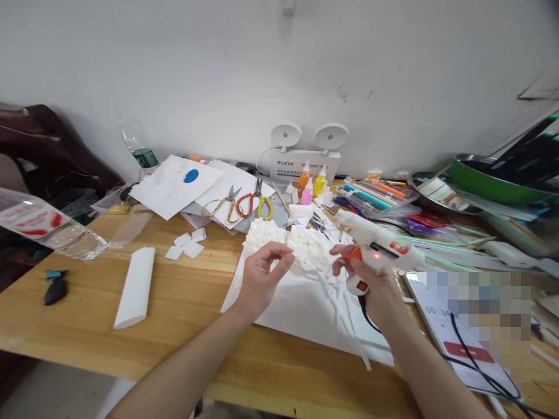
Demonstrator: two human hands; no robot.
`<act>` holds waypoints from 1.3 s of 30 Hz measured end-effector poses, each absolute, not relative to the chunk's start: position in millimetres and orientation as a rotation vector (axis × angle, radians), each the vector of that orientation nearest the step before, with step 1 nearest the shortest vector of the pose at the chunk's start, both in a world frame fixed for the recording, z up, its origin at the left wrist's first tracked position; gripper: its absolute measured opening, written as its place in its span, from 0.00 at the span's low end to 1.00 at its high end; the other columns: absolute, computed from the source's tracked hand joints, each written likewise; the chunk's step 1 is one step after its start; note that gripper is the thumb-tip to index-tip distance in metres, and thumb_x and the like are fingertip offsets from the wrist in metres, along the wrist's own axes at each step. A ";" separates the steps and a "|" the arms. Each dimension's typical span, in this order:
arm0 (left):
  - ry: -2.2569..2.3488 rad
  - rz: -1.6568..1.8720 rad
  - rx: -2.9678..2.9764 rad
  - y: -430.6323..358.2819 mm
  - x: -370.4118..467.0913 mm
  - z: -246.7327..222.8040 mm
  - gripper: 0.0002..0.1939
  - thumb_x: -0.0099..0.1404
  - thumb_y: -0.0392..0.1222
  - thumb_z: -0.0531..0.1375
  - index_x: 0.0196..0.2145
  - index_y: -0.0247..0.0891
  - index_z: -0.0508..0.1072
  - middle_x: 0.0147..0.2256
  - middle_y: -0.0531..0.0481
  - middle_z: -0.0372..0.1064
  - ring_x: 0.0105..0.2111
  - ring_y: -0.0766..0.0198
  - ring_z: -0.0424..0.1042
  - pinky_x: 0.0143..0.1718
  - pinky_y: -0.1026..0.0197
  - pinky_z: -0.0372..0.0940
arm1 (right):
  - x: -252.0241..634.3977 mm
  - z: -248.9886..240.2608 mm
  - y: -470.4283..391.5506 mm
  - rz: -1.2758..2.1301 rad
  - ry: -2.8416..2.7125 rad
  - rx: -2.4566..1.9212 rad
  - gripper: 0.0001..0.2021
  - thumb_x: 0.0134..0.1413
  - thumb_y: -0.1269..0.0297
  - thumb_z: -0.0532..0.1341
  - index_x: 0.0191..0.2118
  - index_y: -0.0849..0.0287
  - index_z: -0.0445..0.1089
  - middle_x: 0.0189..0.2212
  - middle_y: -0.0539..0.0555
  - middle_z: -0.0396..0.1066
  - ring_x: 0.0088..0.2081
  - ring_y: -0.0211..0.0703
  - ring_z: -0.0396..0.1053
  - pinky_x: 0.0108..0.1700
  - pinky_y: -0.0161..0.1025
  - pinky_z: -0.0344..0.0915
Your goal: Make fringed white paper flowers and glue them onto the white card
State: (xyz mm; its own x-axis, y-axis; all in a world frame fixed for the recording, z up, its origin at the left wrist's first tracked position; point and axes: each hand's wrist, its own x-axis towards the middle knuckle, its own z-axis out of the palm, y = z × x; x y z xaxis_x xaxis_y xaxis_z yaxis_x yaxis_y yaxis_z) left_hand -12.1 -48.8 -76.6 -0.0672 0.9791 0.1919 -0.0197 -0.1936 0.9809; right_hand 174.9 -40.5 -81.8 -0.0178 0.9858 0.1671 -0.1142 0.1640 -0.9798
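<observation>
My right hand (pixel 378 285) is wrapped round the handle of a white glue gun (pixel 371 238) with an orange trigger and a small red light; its nozzle points left. My left hand (pixel 266 270) is raised over a white paper sheet (pixel 292 308), thumb and index fingertip close together in a pinch. Whatever sits between those fingertips, if anything, is too small to make out. Behind the hands, ruffled white paper clusters (pixel 308 247) lie at the back of the sheet. Thin white strips (pixel 345 314) stretch from them toward the front edge.
A folded white paper (pixel 135 288) and small paper squares (pixel 192 248) lie left. Scissors (pixel 225 206), red-and-yellow pliers (pixel 255 203) and glue bottles (pixel 307 192) stand or lie behind. A water bottle (pixel 48 224) is far left; a phone (pixel 463 337) with cables is right.
</observation>
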 end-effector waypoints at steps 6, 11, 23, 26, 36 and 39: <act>1.160 1.471 1.278 -46.5 -15.4 -74.6 0.07 0.55 0.44 0.60 0.29 0.39 0.72 0.27 0.53 0.67 0.28 0.69 0.65 0.31 0.66 0.61 | 180.3 -79.6 -48.1 1.226 -1.378 -1.063 0.12 0.49 0.57 0.58 0.22 0.58 0.65 0.22 0.52 0.64 0.28 0.44 0.63 0.24 0.36 0.56; 1.163 1.459 1.258 -47.8 -15.6 -71.0 0.08 0.54 0.45 0.60 0.29 0.38 0.73 0.26 0.52 0.67 0.27 0.69 0.65 0.30 0.66 0.61 | 182.3 -85.4 -50.5 1.281 -1.416 -1.033 0.12 0.46 0.57 0.60 0.19 0.59 0.66 0.21 0.52 0.66 0.25 0.43 0.63 0.24 0.37 0.57; 1.161 1.452 1.216 -48.7 -14.6 -66.8 0.09 0.53 0.47 0.61 0.28 0.38 0.73 0.25 0.52 0.68 0.26 0.69 0.65 0.29 0.65 0.61 | 183.0 -95.4 -49.6 1.359 -1.478 -1.066 0.12 0.41 0.56 0.61 0.18 0.59 0.66 0.19 0.53 0.64 0.26 0.45 0.62 0.26 0.39 0.59; 1.155 1.456 1.210 -48.7 -14.1 -66.8 0.10 0.52 0.47 0.61 0.28 0.38 0.73 0.25 0.52 0.68 0.26 0.69 0.64 0.29 0.65 0.61 | 182.7 -95.5 -50.1 1.358 -1.452 -1.088 0.12 0.40 0.56 0.62 0.17 0.58 0.66 0.18 0.52 0.64 0.25 0.45 0.62 0.26 0.39 0.59; 1.149 1.452 1.193 -49.8 -13.8 -68.3 0.09 0.52 0.47 0.62 0.28 0.38 0.73 0.24 0.53 0.67 0.25 0.70 0.62 0.27 0.66 0.58 | 182.3 -94.9 -51.2 1.354 -1.448 -1.060 0.10 0.41 0.59 0.61 0.18 0.59 0.66 0.18 0.52 0.64 0.24 0.42 0.61 0.25 0.38 0.57; 1.133 1.459 1.185 -49.0 -13.5 -68.7 0.09 0.52 0.47 0.62 0.28 0.38 0.73 0.25 0.53 0.67 0.25 0.70 0.62 0.27 0.66 0.58 | 182.2 -95.2 -50.9 1.360 -1.433 -1.072 0.10 0.41 0.59 0.61 0.19 0.59 0.66 0.17 0.51 0.63 0.23 0.42 0.60 0.25 0.38 0.57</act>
State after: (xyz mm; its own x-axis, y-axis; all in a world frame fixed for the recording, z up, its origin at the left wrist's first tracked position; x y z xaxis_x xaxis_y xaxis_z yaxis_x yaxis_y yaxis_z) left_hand -13.5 -49.0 -68.7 -0.1217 0.9812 0.1496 -0.0981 -0.1619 0.9819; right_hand 182.2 -50.9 -95.2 -0.2562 0.9662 0.0280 0.0224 0.0349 -0.9991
